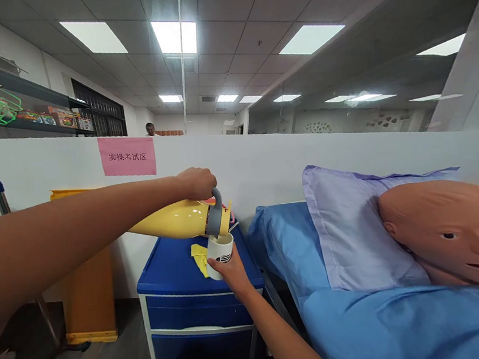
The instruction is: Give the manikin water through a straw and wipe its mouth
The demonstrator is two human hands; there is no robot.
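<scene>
Tabletop: blue, smooth, rounded at the edges, topping a drawer cabinet; reference for all places below.

Flask: over the tabletop, tipped nearly level, mouth end toward the cup. Glossy yellow body, bulging, with grey collar and looped handle. Probably weighty if filled, rigid, slick on the body; best held by the handle.

Left hand: above the tabletop; fingers curled closed around the flask's handle.

Cup: over the tabletop, beneath the flask's mouth; whether its base touches cannot be told. White, straight-sided, dark printed band; a thin stick stands out past the rim. Likely light and firm, material uncertain; best gripped round the side, below the rim.

Right hand: above the tabletop's right part; fingers parted just to the cup's width, gripping its side.

Cloth: on the tabletop, yellow, soft, crumpled.

Bed sheet: right of the tabletop; blue, creased fabric.

Pillow: right of the tabletop; pale lilac, plump, with flat border.

Manikin head: far right of the tabletop, on the pillow; smooth, moulded.
</scene>
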